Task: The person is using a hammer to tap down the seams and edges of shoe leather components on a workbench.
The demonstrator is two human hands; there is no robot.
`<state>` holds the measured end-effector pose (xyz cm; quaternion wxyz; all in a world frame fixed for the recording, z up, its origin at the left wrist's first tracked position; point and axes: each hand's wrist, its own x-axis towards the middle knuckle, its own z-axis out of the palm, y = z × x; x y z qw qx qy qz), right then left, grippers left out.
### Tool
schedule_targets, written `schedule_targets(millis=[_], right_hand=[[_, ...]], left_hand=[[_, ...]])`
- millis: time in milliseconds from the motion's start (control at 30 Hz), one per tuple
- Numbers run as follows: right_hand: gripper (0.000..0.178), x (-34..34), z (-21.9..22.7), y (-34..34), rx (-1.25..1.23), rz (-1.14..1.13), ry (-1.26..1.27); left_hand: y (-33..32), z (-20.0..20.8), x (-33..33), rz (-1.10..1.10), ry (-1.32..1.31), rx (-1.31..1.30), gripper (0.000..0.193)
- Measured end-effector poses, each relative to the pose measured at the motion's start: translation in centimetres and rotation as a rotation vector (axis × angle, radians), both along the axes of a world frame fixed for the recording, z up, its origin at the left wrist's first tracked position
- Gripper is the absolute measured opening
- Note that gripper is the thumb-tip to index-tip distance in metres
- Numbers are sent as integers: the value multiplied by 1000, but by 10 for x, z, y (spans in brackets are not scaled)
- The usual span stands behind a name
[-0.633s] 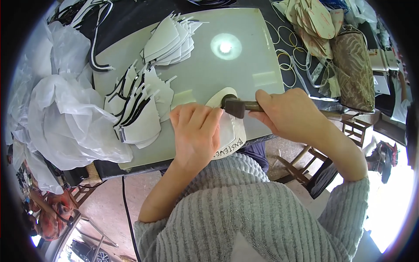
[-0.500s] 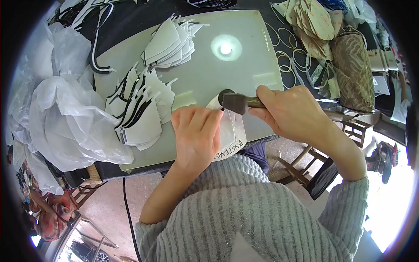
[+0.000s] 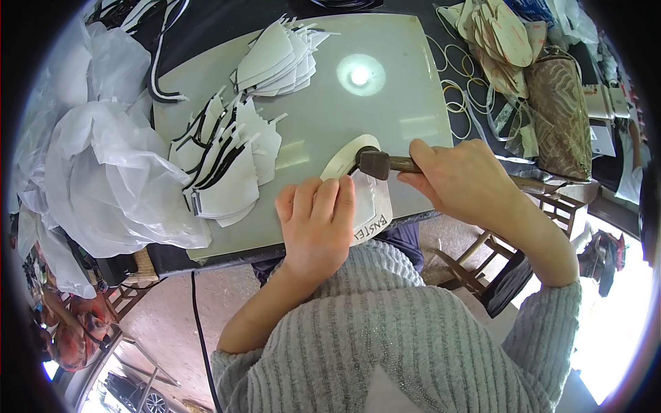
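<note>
My right hand is closed round the wooden handle of a hammer. The hammer's dark head rests on or just above a white cut piece with a black strip along its edge. That piece lies over a cream, rounded template with hand lettering at its near end. At the template's left side, my left hand presses its fingertips on the edge of the cut piece, close to the hammer head. My thumb there is hidden.
A pale board covers the table. Two stacks of white cut pieces lie left of centre, the nearer one with black edging. White plastic bags bulge at far left. Elastic loops and a patterned roll lie at right.
The hammer head has shifted slightly right and down. My left hand has moved a little right and down, its fingers straighter, and more of the template shows beyond the fingertips.
</note>
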<state>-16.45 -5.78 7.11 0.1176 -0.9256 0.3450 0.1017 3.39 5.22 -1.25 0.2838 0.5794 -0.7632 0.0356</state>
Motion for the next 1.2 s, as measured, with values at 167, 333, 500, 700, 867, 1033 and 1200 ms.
schedule_targets(millis=[167, 333, 500, 700, 867, 1033, 1200], right_hand=[[38, 3, 8, 8, -16, -27, -230], [39, -1, 1, 9, 28, -78, -112], [39, -1, -11, 13, 36, -93, -40], [39, -2, -13, 14, 17, -100, -11], [39, -2, -13, 17, 41, -124, -114], [30, 3, -18, 33, 58, -152, -245], [24, 2, -9, 36, 59, -191, -282]], left_hand=[[1, -1, 1, 17, 5, 2, 29], [3, -3, 2, 5, 26, 27, 30], [2, 6, 5, 54, 215, 92, 28], [8, 2, -2, 43, 142, 49, 25], [6, 2, -2, 22, 51, 34, 26], [5, 4, -2, 31, 99, 41, 27], [5, 1, -3, 43, 116, 39, 27]])
